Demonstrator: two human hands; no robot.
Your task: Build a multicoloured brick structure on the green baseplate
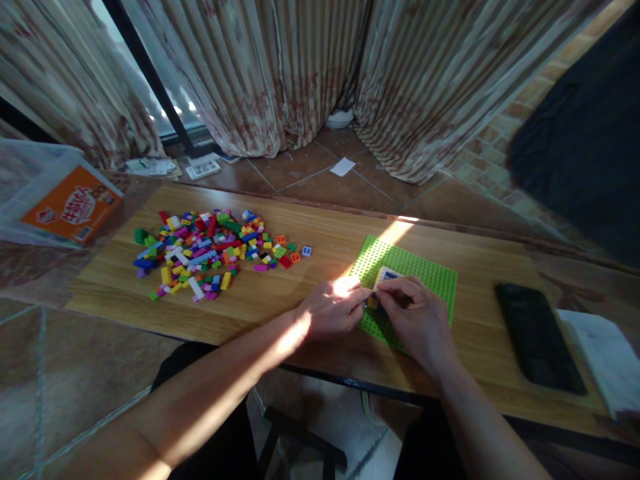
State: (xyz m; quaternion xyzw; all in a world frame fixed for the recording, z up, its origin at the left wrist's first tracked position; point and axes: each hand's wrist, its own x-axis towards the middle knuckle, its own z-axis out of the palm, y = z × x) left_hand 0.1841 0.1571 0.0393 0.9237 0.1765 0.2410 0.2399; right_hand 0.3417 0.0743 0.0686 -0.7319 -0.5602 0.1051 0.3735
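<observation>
A green studded baseplate [427, 270] lies on the wooden table, and on it sits a small build of toy bricks [386, 275] with white, blue and yellow parts. My left hand [336, 308] reaches in from the plate's left side, its fingers closed at the near left corner of the build. Over the plate, my right hand [419, 313] pinches at the same corner, thumb and forefinger nearly meeting the left fingertips. Whatever lies between the fingers of either hand is too small and covered to make out.
Left on the table [270, 320] spreads a pile of loose coloured bricks [200, 250], with a few strays near its right edge. A black phone-like slab [540, 337] and white paper [603, 360] lie at the right. A clear plastic bin [37, 173] stands far left.
</observation>
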